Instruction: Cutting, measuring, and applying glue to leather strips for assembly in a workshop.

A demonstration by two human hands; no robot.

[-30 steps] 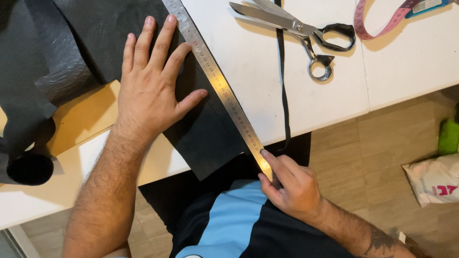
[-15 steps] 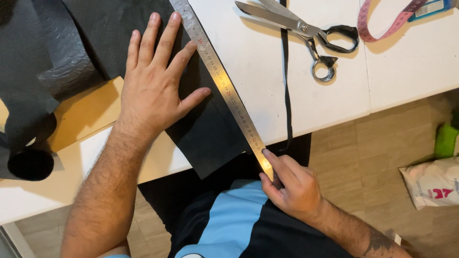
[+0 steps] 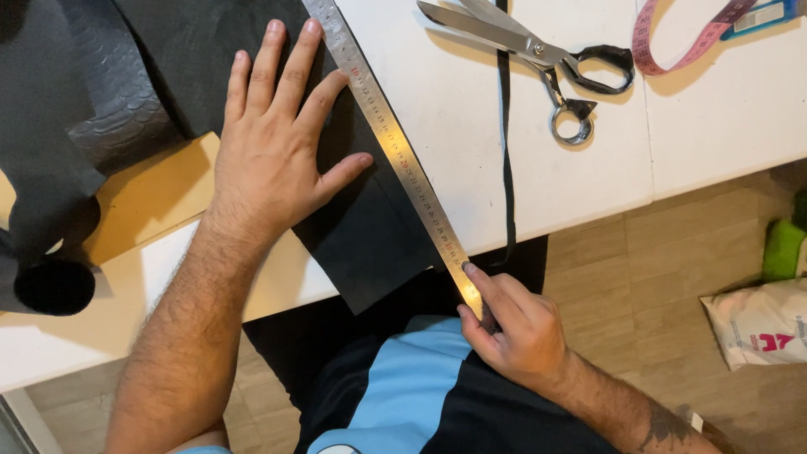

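- Left hand: fingers spread flat, pressing black leather sheet beside the long steel ruler.
- Right hand: fingers pinching the ruler's near end, past the white table edge.
- Step, judged: aligning the ruler; marking calls for steady pressure.
- Beyond the fingertips: steel scissors.

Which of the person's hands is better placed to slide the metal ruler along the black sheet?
Probably the right hand: it already pinches the near end of the metal ruler past the table edge. The left hand lies flat, fingers spread, on the black sheet beside the ruler, pinning it down.
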